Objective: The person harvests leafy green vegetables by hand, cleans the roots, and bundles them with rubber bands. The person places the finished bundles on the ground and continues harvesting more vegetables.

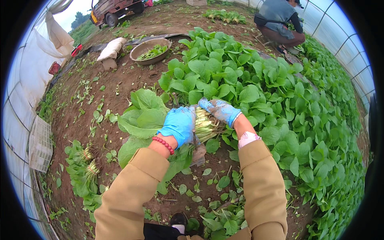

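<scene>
My left hand (180,123), in a blue glove, is closed around a bunch of leafy greens, its broad leaves (147,115) spreading to the left and below. The pale stems (204,125) point right and end in soil-covered roots. My right hand (219,110), in a muddy blue glove, touches the upper side of the stems by the root end; whether its fingers grip anything cannot be told. Tied bunches of greens (90,171) lie on the soil at the left. Growing greens (249,93) stand densely at the right.
A round basin (166,54) with loose leaves sits beyond my hands, beside a stool with a pale cushion (112,49). A white plastic crate (41,144) stands at the left wall. Another person (276,21) squats at the upper right. A small vehicle (115,12) is at the back.
</scene>
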Demonstrator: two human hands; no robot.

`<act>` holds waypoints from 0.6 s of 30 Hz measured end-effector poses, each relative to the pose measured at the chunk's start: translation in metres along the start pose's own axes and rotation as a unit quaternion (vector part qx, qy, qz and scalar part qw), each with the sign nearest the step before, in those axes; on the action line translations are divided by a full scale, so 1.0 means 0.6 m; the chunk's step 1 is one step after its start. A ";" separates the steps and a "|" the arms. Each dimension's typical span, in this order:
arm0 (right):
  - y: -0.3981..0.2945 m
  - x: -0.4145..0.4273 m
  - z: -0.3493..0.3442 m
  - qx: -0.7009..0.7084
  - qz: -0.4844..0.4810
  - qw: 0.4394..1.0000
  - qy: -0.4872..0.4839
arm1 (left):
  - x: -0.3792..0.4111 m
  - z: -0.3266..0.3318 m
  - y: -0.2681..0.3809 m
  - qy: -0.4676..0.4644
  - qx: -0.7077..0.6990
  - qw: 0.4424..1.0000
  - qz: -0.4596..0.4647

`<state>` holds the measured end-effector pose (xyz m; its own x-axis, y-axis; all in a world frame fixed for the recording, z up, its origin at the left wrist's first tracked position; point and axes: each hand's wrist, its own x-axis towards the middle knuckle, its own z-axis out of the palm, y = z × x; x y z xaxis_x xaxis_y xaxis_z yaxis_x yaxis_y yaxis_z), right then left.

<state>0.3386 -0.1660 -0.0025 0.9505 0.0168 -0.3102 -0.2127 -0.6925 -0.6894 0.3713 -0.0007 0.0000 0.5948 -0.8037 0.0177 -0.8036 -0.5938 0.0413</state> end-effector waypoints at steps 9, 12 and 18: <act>0.093 0.028 0.062 0.428 -0.145 0.878 0.159 | 0.001 0.014 -0.012 0.001 -0.031 0.999 -0.041; 0.136 -0.034 0.020 0.500 -0.051 0.806 0.311 | 0.000 0.009 -0.011 -0.021 0.025 0.999 -0.011; 0.232 -0.249 0.038 0.174 0.123 0.946 0.244 | 0.006 -0.008 0.023 -0.051 0.003 0.999 -0.011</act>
<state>0.1620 -0.2485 -0.0670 0.8353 -0.5086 -0.2088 -0.4227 -0.3512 -0.8354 0.3626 -0.0113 0.0052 0.6065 -0.7905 -0.0857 -0.7911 -0.6107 0.0342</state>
